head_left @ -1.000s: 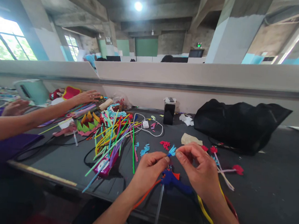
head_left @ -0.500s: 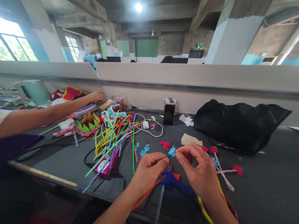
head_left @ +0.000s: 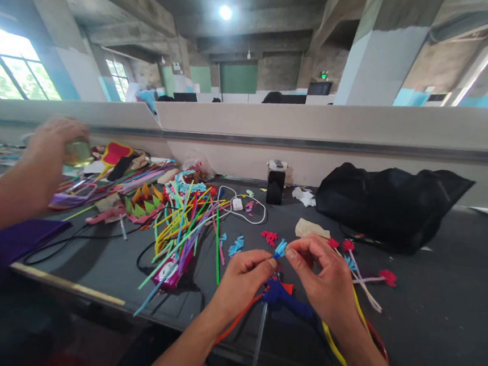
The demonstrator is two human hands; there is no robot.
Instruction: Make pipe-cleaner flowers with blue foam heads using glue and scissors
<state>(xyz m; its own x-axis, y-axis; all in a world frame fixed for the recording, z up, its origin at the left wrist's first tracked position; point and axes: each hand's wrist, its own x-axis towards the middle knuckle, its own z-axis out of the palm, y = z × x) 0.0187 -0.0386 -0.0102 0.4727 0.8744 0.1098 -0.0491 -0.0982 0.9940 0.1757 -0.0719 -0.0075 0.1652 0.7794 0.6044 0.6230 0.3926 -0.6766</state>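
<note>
My left hand point(head_left: 248, 274) pinches the dark blue base of a small light-blue flower point(head_left: 280, 248) between thumb and forefinger. My right hand point(head_left: 321, 272) is closed in a pinch at the flower's right edge; whatever lies between its fingertips is too small to make out. Below both hands a blue glue gun point(head_left: 280, 297) lies on the dark table, a clear glue stick point(head_left: 260, 332) trailing from it. Cut red pieces point(head_left: 269, 238) and light-blue pieces point(head_left: 236, 245) lie just beyond my left hand. Red flowers on pale stems point(head_left: 368, 278) rest right of my right hand.
Colourful pipe cleaners point(head_left: 180, 223) spread over a purple-and-white power strip point(head_left: 169, 273) on the left. A phone point(head_left: 275, 187) stands upright at the back, near a black bag point(head_left: 387, 204). At far left, another person's hand point(head_left: 62, 133) holds a see-through container point(head_left: 78, 152).
My hands and the flower have hardly moved. The other person's hand has gone left and up from the pile and now holds the see-through container.
</note>
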